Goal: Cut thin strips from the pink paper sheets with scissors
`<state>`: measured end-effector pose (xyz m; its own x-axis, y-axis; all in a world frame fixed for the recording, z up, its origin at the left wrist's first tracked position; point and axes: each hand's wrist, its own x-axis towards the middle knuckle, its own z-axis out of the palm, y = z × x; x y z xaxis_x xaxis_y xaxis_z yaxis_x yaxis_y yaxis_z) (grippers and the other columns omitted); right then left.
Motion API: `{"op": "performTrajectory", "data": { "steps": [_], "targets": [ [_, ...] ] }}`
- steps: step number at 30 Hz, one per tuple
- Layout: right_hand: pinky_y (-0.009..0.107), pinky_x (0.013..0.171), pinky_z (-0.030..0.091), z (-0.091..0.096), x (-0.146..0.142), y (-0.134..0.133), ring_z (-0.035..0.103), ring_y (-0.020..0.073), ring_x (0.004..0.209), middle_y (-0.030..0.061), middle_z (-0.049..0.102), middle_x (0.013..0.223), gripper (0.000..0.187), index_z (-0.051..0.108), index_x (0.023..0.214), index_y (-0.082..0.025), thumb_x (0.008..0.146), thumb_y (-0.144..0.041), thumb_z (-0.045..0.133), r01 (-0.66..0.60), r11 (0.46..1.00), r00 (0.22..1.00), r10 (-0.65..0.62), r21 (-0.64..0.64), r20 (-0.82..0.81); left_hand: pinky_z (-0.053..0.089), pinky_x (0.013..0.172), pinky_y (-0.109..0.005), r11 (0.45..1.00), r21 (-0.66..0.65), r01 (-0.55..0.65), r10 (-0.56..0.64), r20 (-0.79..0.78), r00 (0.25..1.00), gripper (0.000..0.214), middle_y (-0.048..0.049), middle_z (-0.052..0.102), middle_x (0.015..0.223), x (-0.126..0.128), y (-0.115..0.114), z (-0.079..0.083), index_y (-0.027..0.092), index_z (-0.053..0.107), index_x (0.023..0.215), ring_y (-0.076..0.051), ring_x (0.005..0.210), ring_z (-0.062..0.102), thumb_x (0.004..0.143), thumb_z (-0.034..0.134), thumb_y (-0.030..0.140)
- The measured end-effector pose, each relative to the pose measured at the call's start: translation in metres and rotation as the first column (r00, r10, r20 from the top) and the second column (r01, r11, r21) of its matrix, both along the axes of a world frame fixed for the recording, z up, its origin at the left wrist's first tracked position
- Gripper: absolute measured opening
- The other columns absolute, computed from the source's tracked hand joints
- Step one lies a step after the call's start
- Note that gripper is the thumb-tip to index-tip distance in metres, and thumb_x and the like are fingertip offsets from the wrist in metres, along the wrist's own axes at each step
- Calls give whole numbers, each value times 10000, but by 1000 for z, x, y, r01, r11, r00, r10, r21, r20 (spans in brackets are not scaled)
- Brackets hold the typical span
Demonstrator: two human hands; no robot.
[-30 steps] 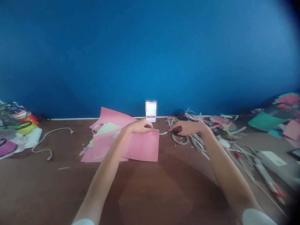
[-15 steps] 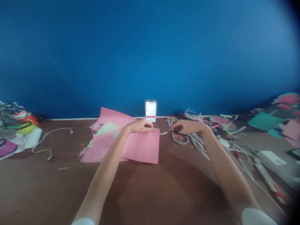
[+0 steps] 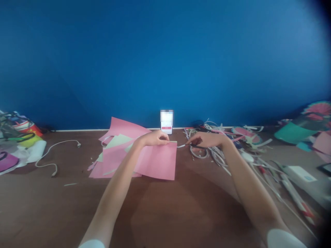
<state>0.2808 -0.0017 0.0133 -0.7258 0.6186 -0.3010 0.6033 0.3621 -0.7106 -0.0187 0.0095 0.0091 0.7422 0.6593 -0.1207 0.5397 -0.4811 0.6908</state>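
Note:
My left hand (image 3: 156,138) is closed in a pinch on the upper edge of a pink paper sheet (image 3: 161,162), which stands out toward the right. My right hand (image 3: 204,139) is closed around scissors (image 3: 199,147); their dark handle shows under the fingers, and thin blades point left at the sheet's top right corner. A narrow white strip (image 3: 181,146) shows between the corner and my right fingers. Whether the blades touch the paper I cannot tell. More pink sheets (image 3: 124,127) and pale green paper (image 3: 117,140) lie under and behind my left forearm.
A lit phone (image 3: 166,125) leans against the blue wall. Right of it lie tangled paper strips (image 3: 218,158), a white box (image 3: 301,173) and green card (image 3: 294,132). A white cable (image 3: 58,143) and a heap of coloured things (image 3: 23,137) are at the left.
Almost nothing differs. Both hands keep their places at the pink sheet, and the view has shifted very slightly.

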Motion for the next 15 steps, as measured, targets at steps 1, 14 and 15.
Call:
{"op": "performTrajectory", "data": {
  "steps": [1,14,15],
  "targets": [
    [261,603,456,0,0,-1,605,170,697,77,710,861,571,667,1176,-157,740,-526,670,7,1000,1000,-7,-9,3,357,632,-256,1000,1,-4,4,0,1000,256,-39,637,855,0,0,0,170,656,871,-144,745,537,815,560,400],
    [235,532,436,-1,-2,-3,543,113,583,66,690,823,581,643,1194,-156,738,-515,679,35,990,998,-40,-135,-38,334,609,-248,1000,6,24,-24,9,1000,266,-21,602,801,-1,0,1,168,640,839,-128,704,499,842,531,411],
    [235,534,436,-1,-2,-3,543,112,587,68,691,839,575,644,1190,-160,736,-511,680,36,989,998,-42,-140,-38,332,607,-248,1000,7,26,-26,10,1000,266,-21,603,803,-1,-1,1,168,639,838,-127,703,500,844,529,411]
  ]
}}
